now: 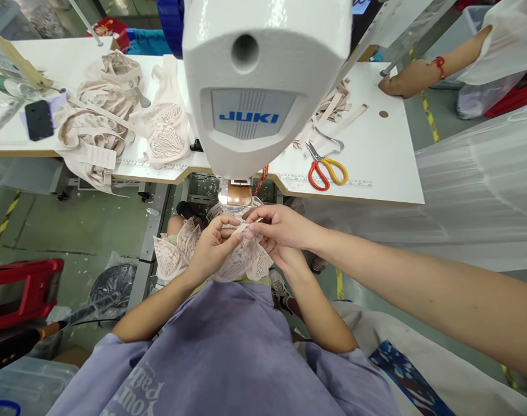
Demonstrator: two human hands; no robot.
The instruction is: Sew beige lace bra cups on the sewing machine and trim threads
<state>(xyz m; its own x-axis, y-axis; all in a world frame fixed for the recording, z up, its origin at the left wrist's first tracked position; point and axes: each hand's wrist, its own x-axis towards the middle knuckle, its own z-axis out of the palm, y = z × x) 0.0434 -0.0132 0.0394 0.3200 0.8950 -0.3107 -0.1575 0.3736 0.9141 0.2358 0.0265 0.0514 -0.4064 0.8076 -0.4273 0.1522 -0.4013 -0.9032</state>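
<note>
A co-worker's hand (281, 224) reaches in from the right and lies across the person's right hand (285, 254), standing in the way of the view; its fingertips are on the same narrow pale strip (242, 227) that the left hand (214, 245) has pinched between thumb and forefinger. The right hand's fingers are bent beneath that overlapping hand, and I cannot tell whether they are clamped on anything. The strip sits above the lace garment (246, 260) gathered over the lap, just below the white JUKI sewing machine (267, 52), whose bulky head blocks the middle of the table (389, 156). On the table's right part, 1 pair of scissors (319, 160) with red and yellow handles lies near a pile of pale straps (335, 107); farther back, another hand (396, 85) with a red bracelet at its wrist rests at the edge. To the left are a lace piece (166, 133), a tangled heap of pale garments (99, 101) and 1 black phone (39, 120). A red stool (25, 292) stands on the floor at far left.
</note>
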